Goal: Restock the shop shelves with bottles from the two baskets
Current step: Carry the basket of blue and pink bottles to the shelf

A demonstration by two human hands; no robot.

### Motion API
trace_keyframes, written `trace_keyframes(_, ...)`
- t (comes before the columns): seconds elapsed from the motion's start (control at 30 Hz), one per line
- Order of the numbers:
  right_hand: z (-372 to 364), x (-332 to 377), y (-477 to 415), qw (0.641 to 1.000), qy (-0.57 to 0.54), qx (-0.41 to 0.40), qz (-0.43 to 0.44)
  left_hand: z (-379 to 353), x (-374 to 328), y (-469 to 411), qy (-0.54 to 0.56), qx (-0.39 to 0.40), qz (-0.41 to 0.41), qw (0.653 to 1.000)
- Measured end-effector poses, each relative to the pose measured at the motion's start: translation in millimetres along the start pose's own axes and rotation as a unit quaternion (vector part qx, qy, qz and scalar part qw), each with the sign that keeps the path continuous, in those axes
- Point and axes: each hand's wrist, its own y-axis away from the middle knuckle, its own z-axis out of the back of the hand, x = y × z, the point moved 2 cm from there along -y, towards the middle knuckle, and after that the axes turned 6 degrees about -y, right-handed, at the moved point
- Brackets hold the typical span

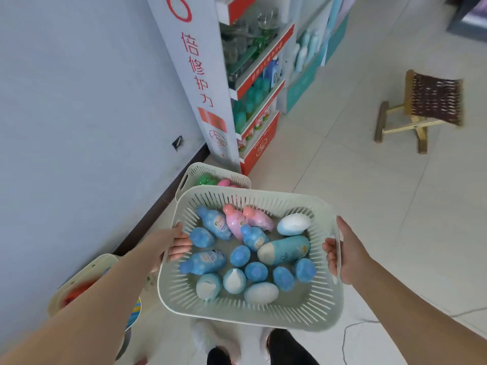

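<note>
- The held basket point(237, 316) hangs between both hands: left hand point(175, 246) and right hand point(345, 255) each grip a side handle, fingers point(330, 250) curled over the rim.
- The bottles point(284, 250) lie loose inside, mostly blue, two pink, their long axes pointing every way.
- The second basket point(208, 168) sits on the floor point(342, 167) just beyond, beside the shelves point(259, 101), ahead and slightly left.
</note>
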Motion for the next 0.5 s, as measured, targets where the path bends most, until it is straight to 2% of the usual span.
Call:
trace_keyframes(0.2, 34.0, 44.2, 22.5, 0.999, -0.031, -0.008, 0.019, -39.6, -64.0, 29.2, -0.028, 0.034, -0.032, 0.999)
trace_keyframes(0.5, 59.6, 113.8, 37.2, 0.997, -0.061, 0.004, 0.045, -87.1, -136.7, 44.5, -0.054, 0.041, -0.069, 0.995)
